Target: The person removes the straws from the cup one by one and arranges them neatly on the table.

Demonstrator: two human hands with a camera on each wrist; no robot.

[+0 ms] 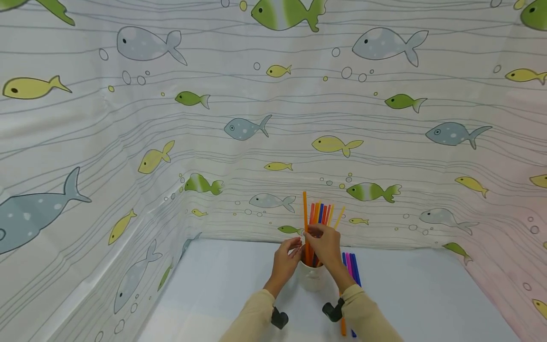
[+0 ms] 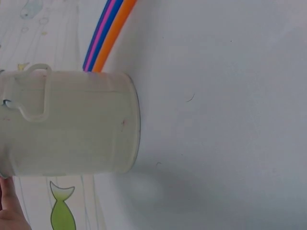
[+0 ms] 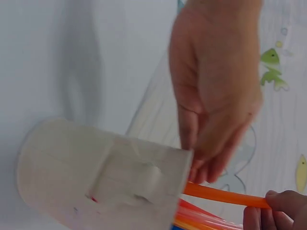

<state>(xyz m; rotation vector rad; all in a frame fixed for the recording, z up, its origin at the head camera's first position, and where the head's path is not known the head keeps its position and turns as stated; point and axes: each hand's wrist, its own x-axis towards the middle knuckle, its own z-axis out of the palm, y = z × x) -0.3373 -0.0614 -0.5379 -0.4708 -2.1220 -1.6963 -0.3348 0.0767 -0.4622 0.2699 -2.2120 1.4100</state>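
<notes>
A white mug [image 1: 313,279] stands upright on the table, with several coloured straws [image 1: 323,213] in it, red, orange, blue and yellow. My right hand [image 1: 326,244] pinches an orange straw [image 3: 225,195] between thumb and fingers above the rim; its lower end is inside the mug. My left hand [image 1: 285,262] is at the left side of the rim, its extended fingers right by the orange straw in the right wrist view. The mug's handle [image 2: 47,96] shows in the left wrist view.
Right of the mug, several blue, pink and orange straws [image 1: 351,268] lie on the white table [image 1: 205,294], partly under the right forearm. A fish-patterned cloth [image 1: 239,156] hangs behind the table and along both sides.
</notes>
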